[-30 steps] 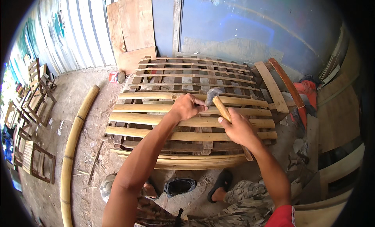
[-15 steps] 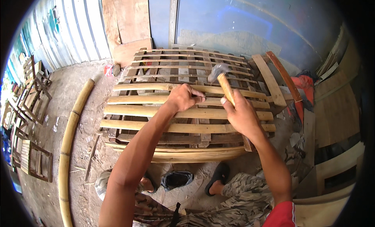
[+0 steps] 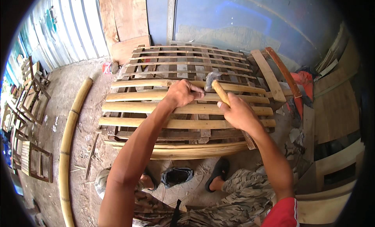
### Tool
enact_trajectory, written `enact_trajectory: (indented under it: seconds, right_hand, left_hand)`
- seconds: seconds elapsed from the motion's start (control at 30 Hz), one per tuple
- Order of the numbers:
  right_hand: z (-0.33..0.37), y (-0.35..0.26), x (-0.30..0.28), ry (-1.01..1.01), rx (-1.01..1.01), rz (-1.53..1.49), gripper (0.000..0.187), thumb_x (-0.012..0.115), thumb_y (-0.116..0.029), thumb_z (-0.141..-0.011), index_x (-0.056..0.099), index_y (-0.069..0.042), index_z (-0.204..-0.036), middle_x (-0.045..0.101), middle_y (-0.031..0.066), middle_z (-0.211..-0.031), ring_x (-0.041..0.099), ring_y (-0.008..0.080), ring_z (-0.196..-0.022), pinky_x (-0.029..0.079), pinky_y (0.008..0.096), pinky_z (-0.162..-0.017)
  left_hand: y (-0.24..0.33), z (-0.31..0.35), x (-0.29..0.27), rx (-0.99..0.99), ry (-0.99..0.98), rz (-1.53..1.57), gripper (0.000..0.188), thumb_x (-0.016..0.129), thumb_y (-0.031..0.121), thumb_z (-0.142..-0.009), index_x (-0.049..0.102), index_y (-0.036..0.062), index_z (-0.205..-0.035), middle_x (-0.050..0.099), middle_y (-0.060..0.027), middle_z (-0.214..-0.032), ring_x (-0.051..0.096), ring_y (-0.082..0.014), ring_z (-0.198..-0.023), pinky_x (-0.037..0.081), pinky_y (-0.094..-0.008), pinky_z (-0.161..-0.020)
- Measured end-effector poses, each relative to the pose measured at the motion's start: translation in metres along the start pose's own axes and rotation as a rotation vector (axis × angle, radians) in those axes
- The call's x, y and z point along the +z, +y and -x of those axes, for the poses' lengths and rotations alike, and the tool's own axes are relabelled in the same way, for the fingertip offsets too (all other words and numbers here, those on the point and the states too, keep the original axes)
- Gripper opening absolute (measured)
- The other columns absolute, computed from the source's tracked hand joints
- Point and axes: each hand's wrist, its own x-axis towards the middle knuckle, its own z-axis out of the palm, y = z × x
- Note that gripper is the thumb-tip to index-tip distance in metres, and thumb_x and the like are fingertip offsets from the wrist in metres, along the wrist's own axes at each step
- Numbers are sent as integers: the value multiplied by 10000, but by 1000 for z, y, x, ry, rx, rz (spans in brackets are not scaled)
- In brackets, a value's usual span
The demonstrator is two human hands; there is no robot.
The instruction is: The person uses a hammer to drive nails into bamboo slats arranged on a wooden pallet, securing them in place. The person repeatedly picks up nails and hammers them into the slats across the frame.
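My right hand is wrapped round the wooden handle of a hammer. The hammer's metal head, slightly blurred, is just above and right of my left fingertips. My left hand pinches thumb and finger together over a split bamboo slat; whatever is between them is too small to make out. Several such slats lie crosswise, side by side, on a dark wooden slatted frame. Thinner strips cross its far part.
More bamboo strips lie bundled along the near edge. A long bamboo pole rests on the floor at left, with wooden chairs beyond. A black bag lies between my feet. Boards lean at the right; a can stands far left.
The hammer head has come down and to the left, closer to my left fingertips. My left hand keeps its pinch at about the same spot on the slat.
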Motion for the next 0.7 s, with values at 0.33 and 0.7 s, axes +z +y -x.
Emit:
enact_trajectory:
  seconds: [0.33,0.7]
  right_hand:
    - [0,0,1,8,35,-14,384,595,-348,-1006,555,31,-1056,659,227,-830,660,395,-803,491,489,-741]
    - [-64,37,24,97,43,-62,440,742,-349,-912,589,34,-1066,690,242,-961,676,392,-934,514,475,-830]
  left_hand:
    - [4,0,-3,-3,-5,-41,341,807,447,-848,795,237,-1116,773,-91,-1084,733,-221,-967,543,-334,-921]
    - [-9,-5,-4,48,64,98,256,702,219,-939,753,68,-1140,758,-116,-1119,702,-184,-1005,532,-327,-931]
